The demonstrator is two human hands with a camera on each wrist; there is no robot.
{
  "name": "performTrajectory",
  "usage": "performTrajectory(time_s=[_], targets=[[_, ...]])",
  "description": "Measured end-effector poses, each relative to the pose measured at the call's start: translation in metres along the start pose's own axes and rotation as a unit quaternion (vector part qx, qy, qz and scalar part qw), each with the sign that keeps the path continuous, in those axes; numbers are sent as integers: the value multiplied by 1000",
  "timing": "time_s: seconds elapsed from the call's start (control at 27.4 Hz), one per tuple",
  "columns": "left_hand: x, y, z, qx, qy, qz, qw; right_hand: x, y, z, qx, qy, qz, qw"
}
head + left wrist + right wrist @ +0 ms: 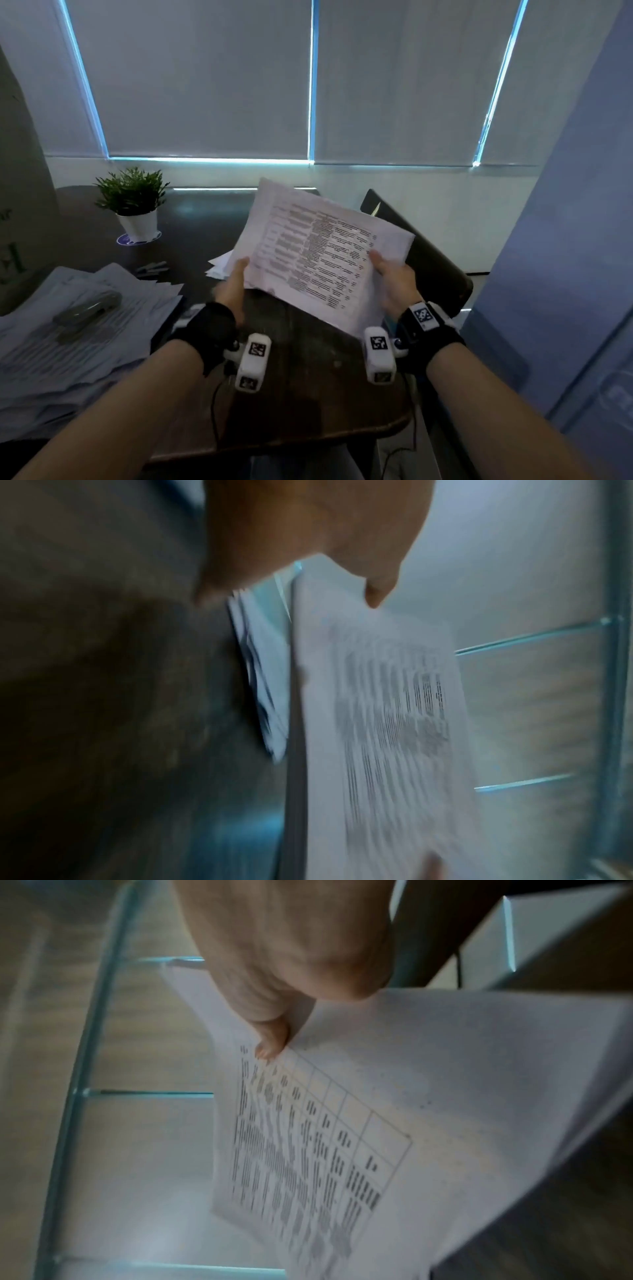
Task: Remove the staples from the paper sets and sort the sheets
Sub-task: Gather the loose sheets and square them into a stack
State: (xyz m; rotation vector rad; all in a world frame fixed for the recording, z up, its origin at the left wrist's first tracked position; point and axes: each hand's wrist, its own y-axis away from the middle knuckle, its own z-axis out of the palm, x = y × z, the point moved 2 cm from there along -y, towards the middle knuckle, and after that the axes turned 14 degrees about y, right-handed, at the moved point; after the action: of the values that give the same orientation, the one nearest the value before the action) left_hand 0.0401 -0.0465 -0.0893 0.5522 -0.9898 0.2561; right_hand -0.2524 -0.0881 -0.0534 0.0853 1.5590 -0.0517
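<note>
My left hand and right hand each pinch a side edge of the printed paper set, thumbs on top, holding it tilted above the dark table. Left of it lies a paper stack bearing what looks like a stapler; beyond, a potted plant.

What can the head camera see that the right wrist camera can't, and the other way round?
Only the head view shows the potted plant, the paper stack with a stapler on it, and the left hand. Only the right wrist view shows the table's grid lines up close and the right thumb pressing the page. Both show the right hand holding the printed sheets before the window blinds.
</note>
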Motion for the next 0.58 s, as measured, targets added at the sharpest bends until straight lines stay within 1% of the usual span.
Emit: performTrajectory(time_s=[0.04, 0.07, 0.11, 0.15, 0.18, 0.22, 0.29, 0.33, 0.4, 0.51, 0.58], targets=[[-3, 21, 14, -63, 19, -45, 997, 3, 1, 6, 5, -7, 14, 1000], [-6, 36, 29, -118, 37, -48, 991, 7, 2, 14, -15, -21, 30, 999], [-6, 43, 40, -153, 46, -17, 987, 12, 5, 22, -47, -35, 53, 997], [-4, 44, 49, -141, 45, 41, 988, 17, 8, 30, -88, -57, 81, 991], [2, 48, 57, -104, 33, 104, 988, 22, 11, 37, -124, -92, 103, 983], [7, 51, 59, -67, 47, 145, 986, 25, 15, 41, -148, -116, 114, 976], [22, 52, 59, -36, 65, 193, 978, 23, 19, 40, -196, -148, 116, 962], [29, 52, 57, -35, 56, 216, 974, 20, 18, 35, -205, -139, 110, 963], [46, 49, 49, -52, 25, 251, 966, 13, 11, 22, -241, -112, 107, 958], [67, 46, 42, -93, 12, 267, 959, -10, 7, 9, -314, -13, 89, 945], [78, 49, 45, -128, -19, 281, 951, -36, 8, 16, -360, 21, 56, 931]])
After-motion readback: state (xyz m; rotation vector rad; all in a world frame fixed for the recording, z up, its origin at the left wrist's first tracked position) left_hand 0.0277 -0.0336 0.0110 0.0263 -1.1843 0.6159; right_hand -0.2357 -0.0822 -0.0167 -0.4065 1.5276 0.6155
